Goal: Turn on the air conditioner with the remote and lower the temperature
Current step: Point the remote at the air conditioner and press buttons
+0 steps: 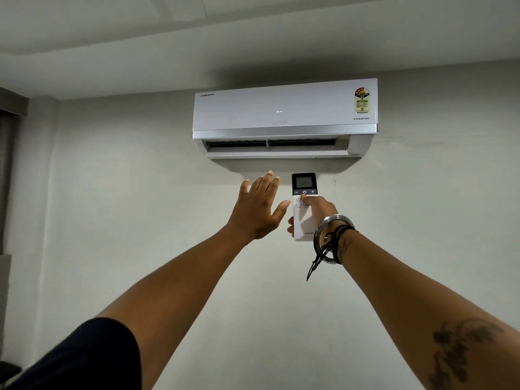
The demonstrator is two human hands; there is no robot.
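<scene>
A white split air conditioner [284,108] hangs high on the wall, its bottom flap open and two small lights lit on its front. Below it I hold a slim white remote [304,192] upright, its dark top with the screen aimed at the unit. My right hand [318,211] is wrapped around the remote, the thumb resting just under the power button. My left hand [260,209] is raised beside the remote on its left, fingers spread and palm turned toward the unit, holding nothing and not touching the remote.
A plain pale wall [140,220] fills the view under a stepped ceiling [168,38]. A dark curtain [5,178] hangs at the far left edge. Bangles and black threads [332,237] circle my right wrist.
</scene>
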